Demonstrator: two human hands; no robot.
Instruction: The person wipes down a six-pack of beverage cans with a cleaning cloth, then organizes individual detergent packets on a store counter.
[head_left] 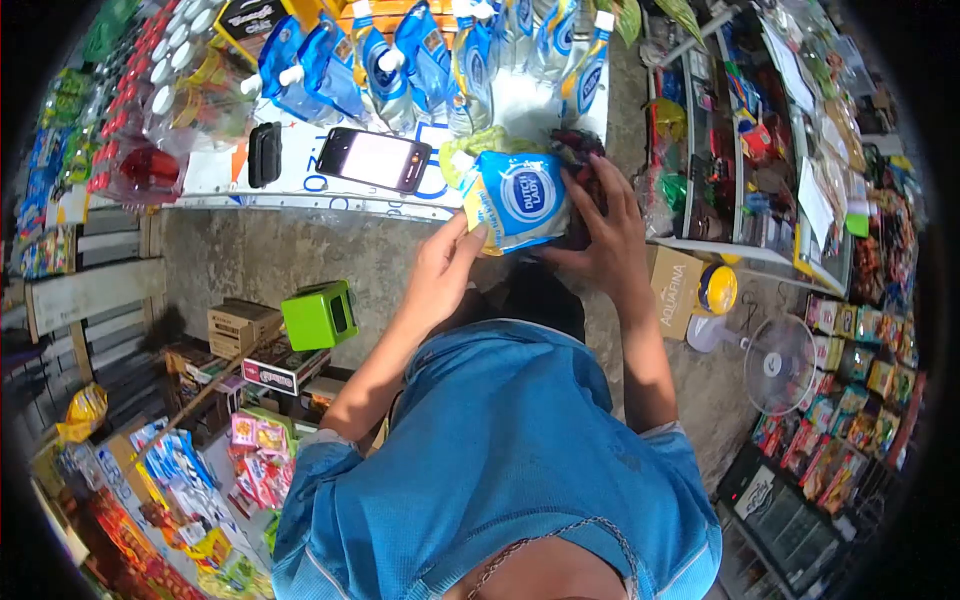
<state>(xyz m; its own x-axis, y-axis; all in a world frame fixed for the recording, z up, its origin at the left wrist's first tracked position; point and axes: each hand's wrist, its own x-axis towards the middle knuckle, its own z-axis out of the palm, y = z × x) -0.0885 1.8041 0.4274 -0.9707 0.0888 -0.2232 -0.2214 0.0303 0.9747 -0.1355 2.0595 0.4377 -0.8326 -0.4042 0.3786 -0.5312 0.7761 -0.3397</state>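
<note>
Left grip: the person's left grip (447,262) was closed on the lower left edge of the pouch, the thumb lying over its face.
Right grip: the right grip (612,235) curved along the pouch's right side, fingers spread above and thumb below; whether it had closed on the pouch could not be told.
Dutch Lady pouch: the blue, white and yellow Dutch Lady pouch (528,196) sat between the two grips, over the near edge of the worktop, slightly tilted, its white cap (462,160) toward the upper left.
Beside the pouch: a crumpled light-green bag (488,141) showed behind it, and a dark red crumpled item (578,146) lay just behind the right fingers.
Worktop: the white worktop (225,182) bore blue lettering along its front.
Phone: a smartphone (372,158) with a lit screen lay left of the pouch, and a black case (265,155) lay farther left.
Pouch row: white-capped pouches (428,62) in blue and clear film lined the back of the worktop.
Bottles: red-capped bottles (108,150) crowded the far left.
Right side: a glass display case (697,150) held small goods; an Aquafina carton (676,290) stood below it, beside a yellow-lidded tub (717,289).
Floor: a green stool (318,316) stood on the concrete at left, near cardboard boxes (240,328).
Clothing: the person wore a blue shirt (500,430) and a neck chain (600,524).
</note>
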